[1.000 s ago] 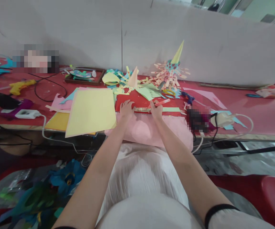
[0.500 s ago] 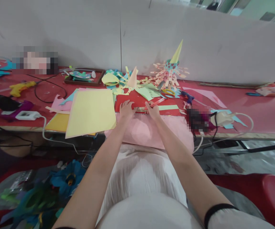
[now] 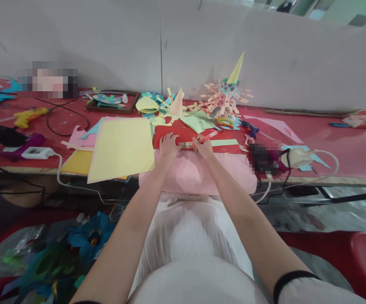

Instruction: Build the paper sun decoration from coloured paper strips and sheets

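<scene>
My right hand point(image 3: 203, 147) is closed around a red pen point(image 3: 209, 136), whose upper end slants up to the right. My left hand point(image 3: 169, 145) lies with its fingers spread on a red sheet point(image 3: 186, 129), its thumb towards the right hand. A pale green paper strip point(image 3: 225, 142) runs across the red sheet and passes under the right hand. Between the hands, the strip bears small coloured marks too fine to make out. Below them, a pink padded sheet point(image 3: 198, 173) hangs over the table's front edge.
A large yellow sheet point(image 3: 122, 147) lies left of my hands. Behind stand a peach paper cone point(image 3: 177, 103) and a fringed paper figure point(image 3: 225, 99). Yellow-handled scissors point(image 3: 224, 123) and a blue glue gun point(image 3: 249, 127) lie right; cables trail from power strips on both sides.
My right hand and the pen have shifted very slightly left. The left hand stays in place.
</scene>
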`<state>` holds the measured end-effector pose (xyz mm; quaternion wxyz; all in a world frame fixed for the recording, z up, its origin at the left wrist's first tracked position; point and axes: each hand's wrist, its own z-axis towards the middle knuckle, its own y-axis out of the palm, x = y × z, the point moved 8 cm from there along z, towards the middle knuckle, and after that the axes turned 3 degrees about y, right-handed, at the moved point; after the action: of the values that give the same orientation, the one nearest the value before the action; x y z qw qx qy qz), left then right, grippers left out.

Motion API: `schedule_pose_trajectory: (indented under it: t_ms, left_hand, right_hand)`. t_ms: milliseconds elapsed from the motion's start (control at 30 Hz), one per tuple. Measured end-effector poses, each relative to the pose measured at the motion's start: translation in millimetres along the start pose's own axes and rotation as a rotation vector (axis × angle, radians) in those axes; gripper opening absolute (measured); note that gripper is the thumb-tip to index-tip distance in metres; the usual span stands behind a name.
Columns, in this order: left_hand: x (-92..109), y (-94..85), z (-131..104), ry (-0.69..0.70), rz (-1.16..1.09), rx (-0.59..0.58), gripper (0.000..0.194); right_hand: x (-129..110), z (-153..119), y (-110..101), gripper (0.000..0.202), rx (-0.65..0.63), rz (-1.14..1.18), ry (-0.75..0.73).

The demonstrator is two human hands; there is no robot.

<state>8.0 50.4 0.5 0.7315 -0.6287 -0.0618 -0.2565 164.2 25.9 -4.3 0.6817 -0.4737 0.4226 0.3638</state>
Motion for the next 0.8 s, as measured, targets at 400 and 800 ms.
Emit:
schedule_pose_trajectory:
  t_ms: [400,800]
  left_hand:
    - [1.5,-1.6,-0.3,0.013,0.003,0.003,0.039]
    - [1.6,-2.1,-0.9,0.02,-0.029,0.024,0.039]
  right_hand:
    - [-2.5,-1.7,-2.2,0.025,0.024,0.033,0.041]
    - [0.8,0.0,-2.8,0.024,0.03,0.022,0.025]
